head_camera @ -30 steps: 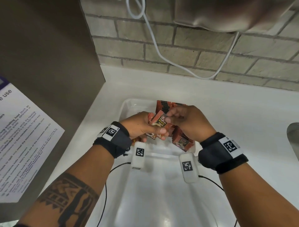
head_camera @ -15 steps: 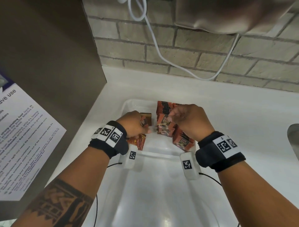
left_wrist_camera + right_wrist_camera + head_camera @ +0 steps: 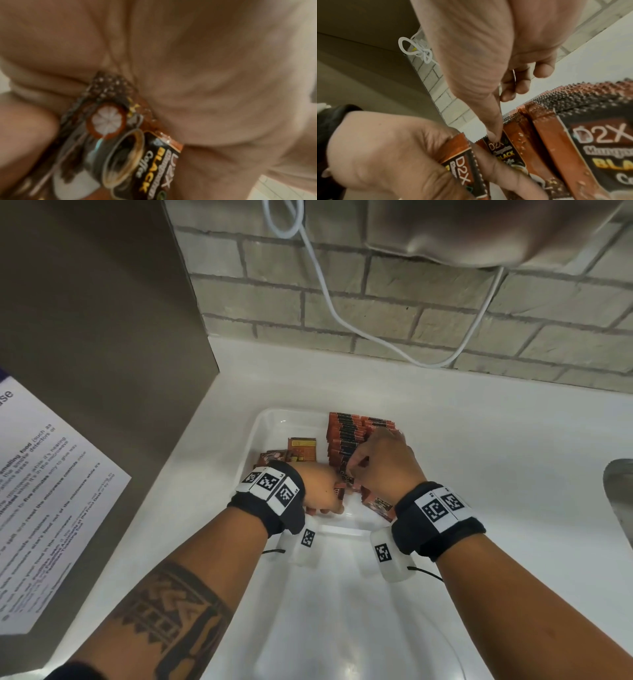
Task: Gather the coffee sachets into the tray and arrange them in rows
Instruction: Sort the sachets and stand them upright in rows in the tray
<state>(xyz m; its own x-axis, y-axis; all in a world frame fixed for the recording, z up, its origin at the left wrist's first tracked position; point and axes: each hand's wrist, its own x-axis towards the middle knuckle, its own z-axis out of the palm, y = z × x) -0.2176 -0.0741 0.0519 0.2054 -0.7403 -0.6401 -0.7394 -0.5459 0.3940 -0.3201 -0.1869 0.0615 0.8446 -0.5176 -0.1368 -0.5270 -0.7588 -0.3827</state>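
Observation:
A white tray (image 3: 263, 424) lies on the white counter. A row of brown-and-black coffee sachets (image 3: 347, 440) stands on edge along its right side. Two or three loose sachets (image 3: 301, 451) lie flat at its left. My right hand (image 3: 354, 474) is at the near end of the row (image 3: 573, 135), and its thumb (image 3: 494, 135) pinches the top of one sachet (image 3: 503, 148) there. My left hand (image 3: 337, 498) is close beside it, gripping a small bunch of sachets (image 3: 137, 155) in curled fingers. One of that bunch (image 3: 464, 162) shows in the right wrist view.
A brown cabinet side carrying a printed notice (image 3: 51, 491) stands to the left. The brick wall behind has a white cable (image 3: 342, 313) hanging down it. A sink edge (image 3: 620, 491) shows at the far right. Bare counter (image 3: 496, 440) lies right of the tray.
My left hand has moved right and nearer with its sachets, meeting the right hand. The loose sachets at the tray's left are now uncovered. The right hand stayed at the row.

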